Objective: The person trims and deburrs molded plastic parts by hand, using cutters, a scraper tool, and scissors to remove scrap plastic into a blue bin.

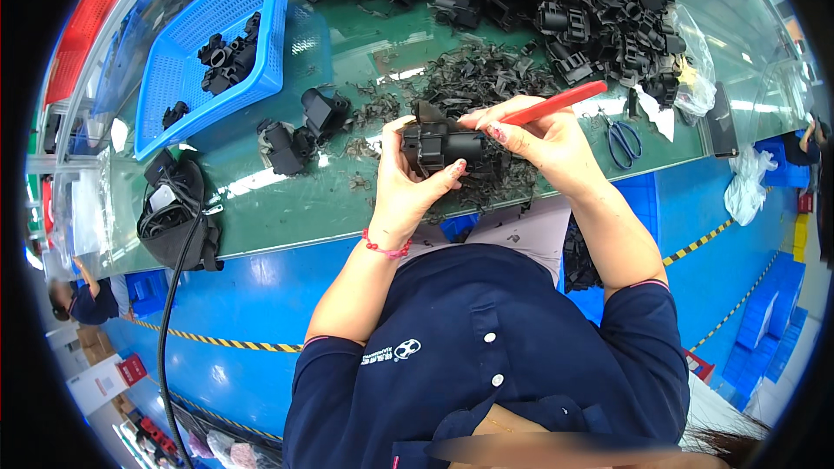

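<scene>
my left hand (401, 195): frame centre, thumb (443, 181) and fingers (390, 141) curled in a grip | my right hand (549, 141): right of centre, thumb and fingers pinched | my forearms (354, 293): slanting inward, elbows (638, 276) bent

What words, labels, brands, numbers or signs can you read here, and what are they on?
Navy polo shirt: small white lettering beside a round emblem; wording not copied here.
White-and-red carton, lower left: any print is too small to read.
Red tool in the right hand: no lettering discernible.
</scene>
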A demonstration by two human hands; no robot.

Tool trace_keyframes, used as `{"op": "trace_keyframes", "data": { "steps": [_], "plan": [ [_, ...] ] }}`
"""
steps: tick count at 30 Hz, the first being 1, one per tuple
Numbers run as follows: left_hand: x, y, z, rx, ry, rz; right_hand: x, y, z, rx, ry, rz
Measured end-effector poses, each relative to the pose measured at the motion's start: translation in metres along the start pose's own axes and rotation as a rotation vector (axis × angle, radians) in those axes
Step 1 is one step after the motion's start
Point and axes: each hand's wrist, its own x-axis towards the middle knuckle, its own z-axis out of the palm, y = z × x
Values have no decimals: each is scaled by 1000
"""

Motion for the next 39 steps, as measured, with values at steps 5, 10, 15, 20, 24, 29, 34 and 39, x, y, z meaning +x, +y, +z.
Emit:
{"op": "trace_keyframes", "data": {
  "steps": [5,10,15,20,24,29,34,39],
  "plan": [
    [-1,-1,1,16,-2,44,-1,-2,1,-15,27,34],
    [0,-1,0,15,-27,-5,-3,3,4,-95,38,-40],
    [-1,-5,4,47,-106,79,-1,16,5,-557,64,-471],
    [0,0,-4,-357,-324,-116,-2,15,3,-444,156,-375],
    [1,-5,-8,-284,-307,-120,7,2,3,142,196,-192],
    [1,-5,-8,-213,-279,-100,20,-18,-16,551,219,-255],
    [2,2,-3,-4,-155,-21,30,-29,-49,735,250,-317],
    [6,11,-11,1046,18,477,34,-24,-96,871,300,-402]
  ]
}}
